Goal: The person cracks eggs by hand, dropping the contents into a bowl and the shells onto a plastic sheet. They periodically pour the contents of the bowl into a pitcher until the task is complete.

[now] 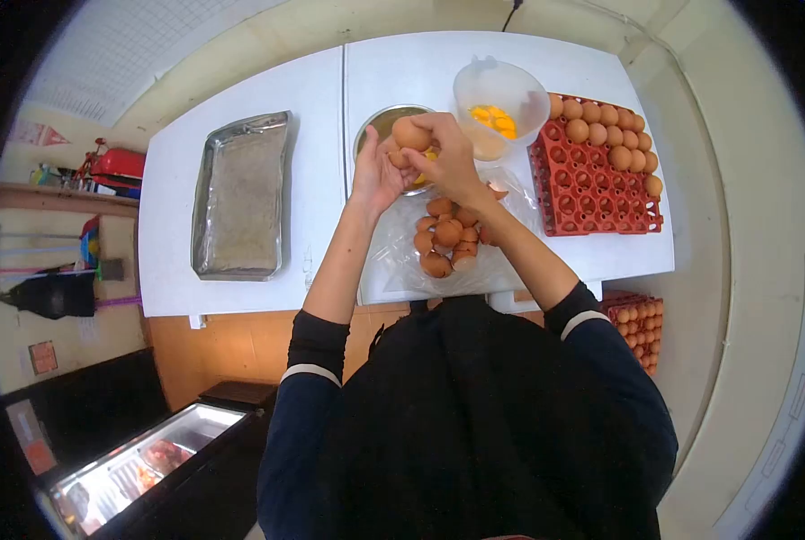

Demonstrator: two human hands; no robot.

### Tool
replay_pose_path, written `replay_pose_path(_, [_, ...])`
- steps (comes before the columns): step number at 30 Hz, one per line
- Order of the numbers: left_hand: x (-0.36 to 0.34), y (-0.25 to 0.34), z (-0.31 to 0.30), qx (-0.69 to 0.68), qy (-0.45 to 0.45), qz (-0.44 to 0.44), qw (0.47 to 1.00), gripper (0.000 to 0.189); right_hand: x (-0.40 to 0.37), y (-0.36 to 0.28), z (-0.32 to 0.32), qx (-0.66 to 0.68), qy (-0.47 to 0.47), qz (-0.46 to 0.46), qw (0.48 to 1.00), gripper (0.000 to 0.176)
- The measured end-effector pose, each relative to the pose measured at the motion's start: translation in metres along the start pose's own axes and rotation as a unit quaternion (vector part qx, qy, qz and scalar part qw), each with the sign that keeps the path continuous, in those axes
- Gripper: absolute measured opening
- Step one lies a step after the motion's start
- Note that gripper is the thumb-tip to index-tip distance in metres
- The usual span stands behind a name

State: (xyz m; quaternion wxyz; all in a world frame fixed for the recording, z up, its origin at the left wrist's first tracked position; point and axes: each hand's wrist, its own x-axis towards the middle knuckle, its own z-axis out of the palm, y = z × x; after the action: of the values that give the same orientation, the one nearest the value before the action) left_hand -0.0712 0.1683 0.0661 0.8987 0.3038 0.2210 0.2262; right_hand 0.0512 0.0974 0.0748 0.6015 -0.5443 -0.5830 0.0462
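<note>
A brown egg [411, 134] is in my right hand [451, 160], gripped between fingers and thumb. Below it, a smaller brown shell piece [398, 159] shows at my right thumb. Palm up beside the egg is my left hand [381, 178], thumb spread away and its other fingers partly hidden behind the egg. Both hands are over a metal bowl [363, 144], where some yellow yolk shows. Just right of it, a translucent plastic bowl [526, 92] contains several yolks. Broken eggshells [447, 234] lie heaped on a clear plastic bag [393, 255] in front of me.
A red egg tray [591, 200], partly filled with brown eggs [621, 158], stands at the right. At the left lies a rectangular metal pan [242, 202] on the white table [317, 108]. More stacked eggs [636, 328] sit below the table's right edge.
</note>
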Motion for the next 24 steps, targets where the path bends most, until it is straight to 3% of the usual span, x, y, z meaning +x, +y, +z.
replay_pose_path(1, [0.000,0.003,-0.006,-0.016,-0.047,-0.003,0.999,0.067,0.001,0.001,0.002,0.056,-0.009,0.077,0.995,0.038])
replay_pose_path(2, [0.001,0.003,-0.011,-0.017,-0.044,-0.002,0.999,0.067,0.001,0.003,0.004,0.059,-0.011,0.078,0.995,0.038])
replay_pose_path(4, [-0.002,0.007,0.000,-0.004,0.134,0.008,0.991,0.057,0.003,0.012,0.006,0.217,0.005,0.241,0.946,0.032])
replay_pose_path(5, [0.000,0.008,-0.003,-0.005,0.135,0.009,0.991,0.057,0.005,0.017,0.007,0.217,0.003,0.241,0.946,0.032])
replay_pose_path(7, [0.008,0.013,-0.008,0.024,0.100,0.041,0.994,0.048,0.007,0.024,0.009,0.317,-0.017,0.371,0.873,0.031])
replay_pose_path(8, [0.011,0.012,-0.010,0.025,0.100,0.041,0.994,0.048,0.008,0.028,0.009,0.317,-0.016,0.371,0.873,0.031])
replay_pose_path(10, [0.019,0.010,-0.013,0.083,0.140,0.112,0.980,0.045,0.010,0.037,0.009,0.401,-0.022,0.462,0.791,0.033])
replay_pose_path(11, [0.023,0.012,-0.017,0.084,0.139,0.112,0.980,0.045,0.012,0.042,0.010,0.402,-0.020,0.461,0.791,0.033])
replay_pose_path(13, [0.027,0.016,-0.024,0.156,0.057,0.093,0.982,0.049,0.015,0.052,0.010,0.189,-0.109,0.450,0.866,0.038])
replay_pose_path(14, [0.028,0.016,-0.027,0.156,0.056,0.091,0.982,0.049,0.016,0.057,0.010,0.189,-0.107,0.451,0.866,0.038])
replay_pose_path(16, [0.027,0.018,-0.023,0.230,0.033,0.090,0.968,0.050,0.019,0.058,0.008,-0.034,-0.148,0.292,0.944,0.042])
replay_pose_path(19, [0.024,0.024,-0.028,0.290,0.029,0.088,0.953,0.054,0.028,0.045,-0.001,-0.030,-0.215,0.303,0.928,0.046])
replay_pose_path(24, [0.021,0.022,-0.029,0.352,0.062,0.104,0.928,0.048,0.026,0.049,0.001,-0.025,-0.242,0.282,0.928,0.049])
